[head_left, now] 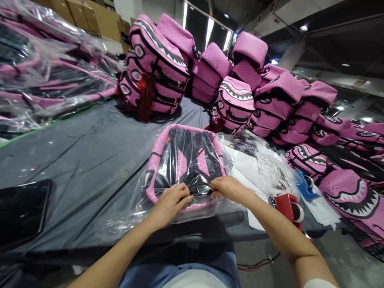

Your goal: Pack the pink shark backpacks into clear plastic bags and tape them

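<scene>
A pink and black backpack lies back side up in front of me, inside a clear plastic bag. My left hand rests on the near edge of the pack, with its fingers curled into the plastic. To its right, my right hand has bent fingers gathered on the same bag, near the pack's lower right corner. Both hands are closed on the plastic film. The fingertips are partly hidden by the folds and the hands themselves.
Stacked pink backpacks with shark-mouth prints stand behind and to the right. Bagged packs are piled at left. A black tablet-like device lies at the left edge. Red and blue tape dispensers sit right, beside loose plastic bags.
</scene>
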`<state>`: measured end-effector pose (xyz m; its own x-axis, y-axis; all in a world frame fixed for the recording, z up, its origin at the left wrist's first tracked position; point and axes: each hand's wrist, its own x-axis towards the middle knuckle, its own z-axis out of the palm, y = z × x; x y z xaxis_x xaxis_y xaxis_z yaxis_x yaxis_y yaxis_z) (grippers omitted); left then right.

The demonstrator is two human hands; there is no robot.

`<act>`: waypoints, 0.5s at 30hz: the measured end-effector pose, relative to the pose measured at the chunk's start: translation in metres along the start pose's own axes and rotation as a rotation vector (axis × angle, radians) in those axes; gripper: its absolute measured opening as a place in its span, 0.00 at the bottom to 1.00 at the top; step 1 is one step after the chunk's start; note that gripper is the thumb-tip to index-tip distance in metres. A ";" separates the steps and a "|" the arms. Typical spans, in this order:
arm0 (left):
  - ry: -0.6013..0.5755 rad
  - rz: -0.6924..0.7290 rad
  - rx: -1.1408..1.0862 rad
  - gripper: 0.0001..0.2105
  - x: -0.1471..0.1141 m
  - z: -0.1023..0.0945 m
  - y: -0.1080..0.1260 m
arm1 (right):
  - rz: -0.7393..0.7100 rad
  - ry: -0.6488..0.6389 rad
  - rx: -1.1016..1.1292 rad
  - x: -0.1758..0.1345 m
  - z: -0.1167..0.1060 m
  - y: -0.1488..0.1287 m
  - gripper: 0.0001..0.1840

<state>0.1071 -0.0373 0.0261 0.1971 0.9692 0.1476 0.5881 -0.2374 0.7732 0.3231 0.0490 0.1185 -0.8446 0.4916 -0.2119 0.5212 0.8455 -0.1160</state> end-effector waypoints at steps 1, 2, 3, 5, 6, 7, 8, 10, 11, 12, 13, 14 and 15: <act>-0.006 -0.001 0.000 0.17 0.000 0.000 0.000 | 0.019 -0.004 0.074 0.003 -0.001 0.004 0.11; -0.012 -0.001 0.000 0.18 -0.001 0.000 0.001 | 0.047 -0.010 0.159 0.006 -0.001 0.010 0.13; -0.016 -0.002 0.001 0.18 -0.001 -0.001 0.001 | 0.083 -0.016 0.254 0.009 0.000 0.016 0.15; -0.018 -0.005 0.006 0.18 -0.002 -0.001 0.002 | 0.167 -0.027 0.449 0.012 0.003 0.029 0.19; -0.013 -0.008 0.009 0.18 -0.003 0.000 0.003 | 0.211 -0.004 0.521 0.011 0.005 0.035 0.21; -0.009 -0.012 0.013 0.18 -0.003 0.000 0.003 | 0.259 0.056 0.551 0.008 0.008 0.039 0.22; -0.005 -0.016 0.019 0.18 -0.003 0.000 0.003 | 0.308 0.153 0.536 0.003 0.012 0.040 0.21; 0.005 -0.023 0.029 0.18 -0.003 0.002 0.002 | 0.377 0.379 0.433 -0.010 0.021 0.033 0.17; 0.006 -0.025 0.033 0.18 -0.003 0.002 0.001 | 0.371 0.451 0.381 -0.016 0.026 0.026 0.15; 0.005 -0.025 0.037 0.17 -0.002 0.003 0.000 | 0.334 0.467 0.344 -0.021 0.031 0.018 0.13; 0.005 -0.023 0.043 0.17 -0.001 0.004 0.000 | 0.283 0.436 0.321 -0.024 0.036 0.009 0.13; 0.004 -0.022 0.052 0.18 0.000 0.004 0.000 | 0.234 0.371 0.304 -0.024 0.041 0.002 0.14; -0.002 -0.022 0.065 0.18 0.000 0.004 0.000 | 0.204 0.296 0.286 -0.022 0.043 -0.004 0.17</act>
<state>0.1107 -0.0374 0.0236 0.1857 0.9740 0.1297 0.6419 -0.2202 0.7345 0.3450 0.0261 0.0815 -0.6981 0.7156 0.0238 0.6581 0.6544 -0.3724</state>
